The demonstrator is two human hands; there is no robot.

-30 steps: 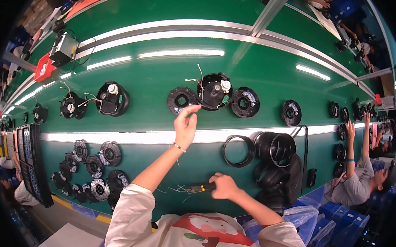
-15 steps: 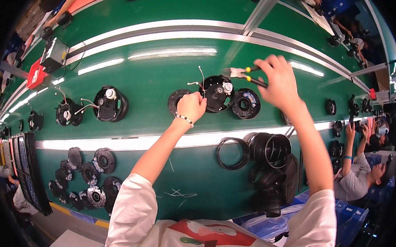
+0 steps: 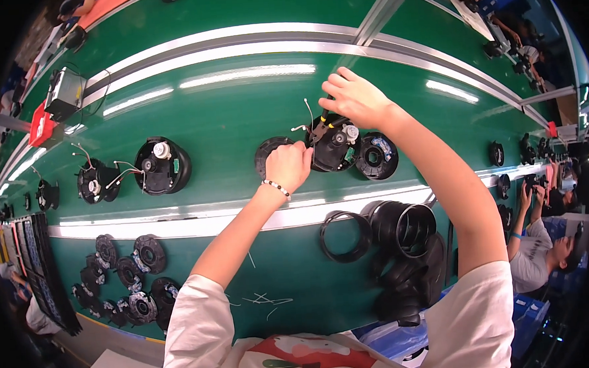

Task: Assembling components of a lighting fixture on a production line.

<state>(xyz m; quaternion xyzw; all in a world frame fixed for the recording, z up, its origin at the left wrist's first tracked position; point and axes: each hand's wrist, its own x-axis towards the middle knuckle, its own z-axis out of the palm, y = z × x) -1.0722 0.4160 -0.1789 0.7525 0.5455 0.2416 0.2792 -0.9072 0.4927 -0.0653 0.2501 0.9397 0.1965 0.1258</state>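
My right hand (image 3: 359,102) grips a pair of pliers (image 3: 317,132) with black and yellow handles, their jaws pointing down at the left side of a round black housing (image 3: 336,154). This housing carries a white motor-like part (image 3: 350,134) and a bit of green board; thin white-tipped wires (image 3: 307,110) rise beside it. At its left rim my left hand (image 3: 288,167) is closed, thumb and forefinger pinched together; what lies between them is hidden. A black round disc (image 3: 266,155) sits partly behind my left hand. Right of the housing stands another round black part (image 3: 376,156).
More wired housings (image 3: 162,165) stand to the left along the green bench. Several round black parts (image 3: 150,254) lie at lower left; black rings (image 3: 346,236) are heaped at lower right. A grey box (image 3: 65,94) stands beside a red bin (image 3: 41,124). Co-workers sit at the right.
My right hand has brought the pliers left and down, from beside the housing to its left side near my left fingers. My left hand stays at the housing's rim.
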